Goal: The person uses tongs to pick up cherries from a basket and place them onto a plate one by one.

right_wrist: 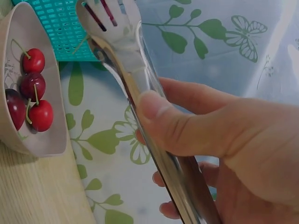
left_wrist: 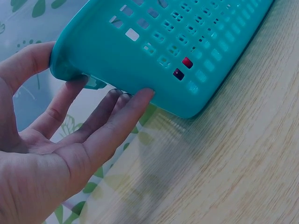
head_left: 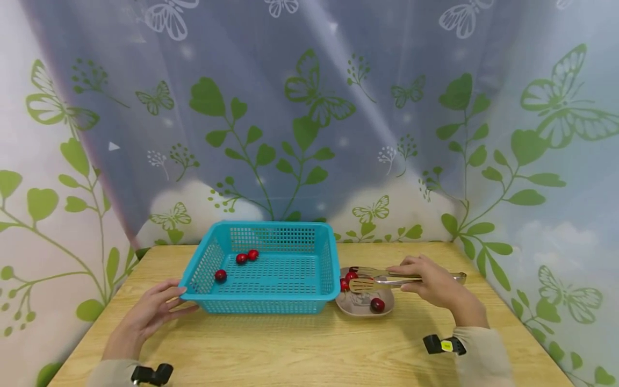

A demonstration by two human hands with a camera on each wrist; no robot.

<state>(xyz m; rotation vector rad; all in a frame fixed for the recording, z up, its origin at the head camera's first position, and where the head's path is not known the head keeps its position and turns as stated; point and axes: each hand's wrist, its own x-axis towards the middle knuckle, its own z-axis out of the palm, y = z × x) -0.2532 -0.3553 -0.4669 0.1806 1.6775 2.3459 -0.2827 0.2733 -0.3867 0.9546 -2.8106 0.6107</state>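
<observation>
My left hand [head_left: 147,314] holds the near left corner of a blue plastic basket [head_left: 271,305], fingers at its rim and side wall. Three cherries [head_left: 221,276] lie inside on the left. In my right hand [head_left: 430,282] is a pair of metal tongs [right_wrist: 159,154], gripped with the thumb on top. Dark red shows through the slots at the tongs' tip, and a green stem sticks out beside it. The tips are over a small pale plate [head_left: 360,310] right of the basket. Several cherries [right_wrist: 41,115] with stems lie on that plate.
Basket and plate stand on a wood-grain table [head_left: 271,349]. A curtain [head_left: 377,161] printed with green leaves and butterflies hangs behind and at both sides. The plate is close against the basket's right end.
</observation>
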